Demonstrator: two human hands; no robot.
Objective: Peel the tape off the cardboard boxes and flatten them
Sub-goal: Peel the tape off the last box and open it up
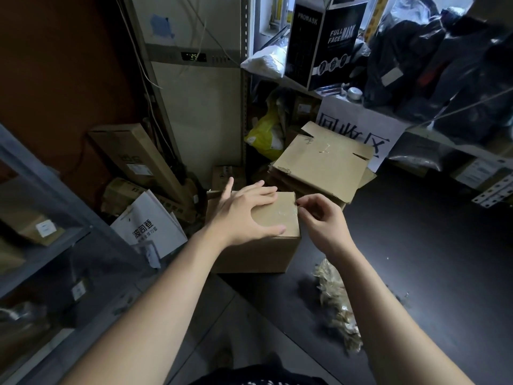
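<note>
A small brown cardboard box [266, 245] stands on a dark table, sealed with clear tape [283, 211] across its top. My left hand [244, 212] lies flat on the box top with fingers spread, pressing it down. My right hand [319, 218] is at the box's top right edge, its fingertips pinching at the tape end there. Behind the box lies a stack of flattened cardboard boxes [322, 162].
A crumpled wad of peeled tape [336, 304] lies on the dark table [430, 259] at the right. A white paper bag [150, 223] and long cartons [136, 157] crowd the left. Shelving [41, 245] stands at the near left; a black mask box [322, 40] and dark bags sit above right.
</note>
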